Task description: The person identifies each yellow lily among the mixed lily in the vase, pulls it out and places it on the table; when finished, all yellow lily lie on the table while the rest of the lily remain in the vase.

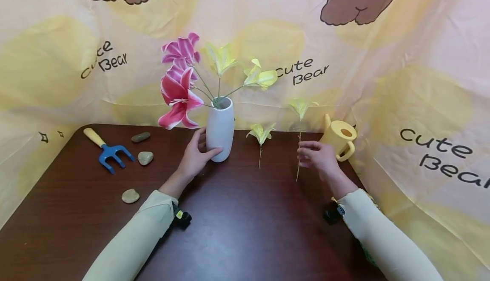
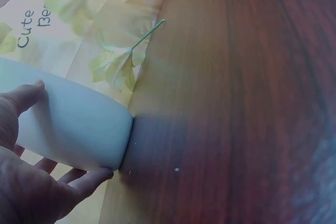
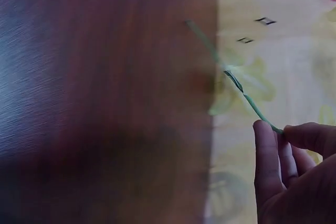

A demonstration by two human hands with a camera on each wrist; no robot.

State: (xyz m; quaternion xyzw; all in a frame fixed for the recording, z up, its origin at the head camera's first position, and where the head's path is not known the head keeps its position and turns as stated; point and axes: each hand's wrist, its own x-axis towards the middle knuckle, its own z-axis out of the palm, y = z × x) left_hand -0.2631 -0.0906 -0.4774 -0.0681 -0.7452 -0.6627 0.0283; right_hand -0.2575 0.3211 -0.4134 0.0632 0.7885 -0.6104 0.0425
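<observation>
A white vase stands upright near the table's back edge, holding pink and red lilies and two yellow lilies. My left hand grips its lower part, thumb on one side and fingers round the other, as the left wrist view shows the vase between them. To the right, my right hand pinches the stem of a yellow lily held upright, bloom above the fingers. In the right wrist view the green stem comes out between thumb and fingertips. Another yellow lily lies between vase and right hand.
A yellow watering can stands at the back right, just behind my right hand. On the left lie a blue hand fork with a cream handle and several stones. Printed cloth hangs along the table's back and sides.
</observation>
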